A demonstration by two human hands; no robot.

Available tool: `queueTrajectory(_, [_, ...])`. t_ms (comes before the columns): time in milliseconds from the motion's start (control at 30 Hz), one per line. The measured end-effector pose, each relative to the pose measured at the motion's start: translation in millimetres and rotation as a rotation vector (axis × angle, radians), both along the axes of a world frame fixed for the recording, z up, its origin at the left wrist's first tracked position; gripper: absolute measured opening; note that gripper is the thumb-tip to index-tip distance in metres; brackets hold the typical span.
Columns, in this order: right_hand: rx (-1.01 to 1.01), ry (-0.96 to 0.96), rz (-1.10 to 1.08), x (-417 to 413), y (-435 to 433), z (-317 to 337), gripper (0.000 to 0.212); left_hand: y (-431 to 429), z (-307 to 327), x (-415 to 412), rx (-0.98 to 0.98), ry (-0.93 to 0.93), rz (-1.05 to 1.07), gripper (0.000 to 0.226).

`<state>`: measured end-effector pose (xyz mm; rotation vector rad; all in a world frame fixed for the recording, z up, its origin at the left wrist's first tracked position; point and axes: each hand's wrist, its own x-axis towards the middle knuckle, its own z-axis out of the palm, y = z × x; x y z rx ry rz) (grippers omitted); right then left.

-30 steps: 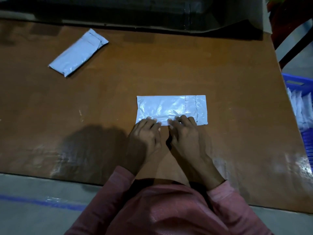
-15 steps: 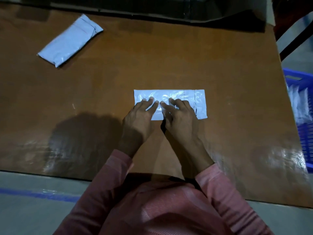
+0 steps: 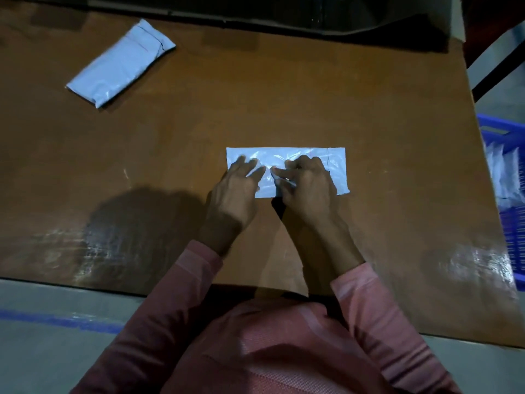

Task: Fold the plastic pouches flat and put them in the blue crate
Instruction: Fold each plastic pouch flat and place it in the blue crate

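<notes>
A pale blue plastic pouch [image 3: 336, 169] lies flat in the middle of the brown table [image 3: 312, 95], folded into a long strip. My left hand [image 3: 237, 189] rests on its left half with fingers spread, pressing down. Lying on the pouch's middle and right part, my right hand [image 3: 305, 189] has its fingers slightly curled at the front edge. A second folded pouch [image 3: 119, 64] lies at an angle at the far left. The blue crate [image 3: 511, 223] stands off the table's right edge with several white pouches [image 3: 505, 172] in it.
A dark box or shelf edge [image 3: 284, 12] runs along the far side of the table. Grey floor with a blue tape line [image 3: 56, 319] lies below the near edge. My pink sleeves cover the near middle.
Both hands have slid forward from the pouch's near edge onto its top surface. The pouch stays in place, and the camera has shifted slightly.
</notes>
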<state>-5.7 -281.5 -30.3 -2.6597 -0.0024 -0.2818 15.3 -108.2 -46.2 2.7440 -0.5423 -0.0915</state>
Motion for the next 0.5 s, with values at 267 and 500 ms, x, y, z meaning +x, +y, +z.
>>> queueTrajectory(267, [0.027, 0.061, 0.057, 22, -3, -13, 0.045, 0, -14, 10, -0.021, -0.027, -0.122, 0.065])
queueTrajectory(500, [0.036, -0.003, -0.003, 7, 0, -32, 0.043, 1, -24, 3, 0.040, -0.104, -0.019, 0.066])
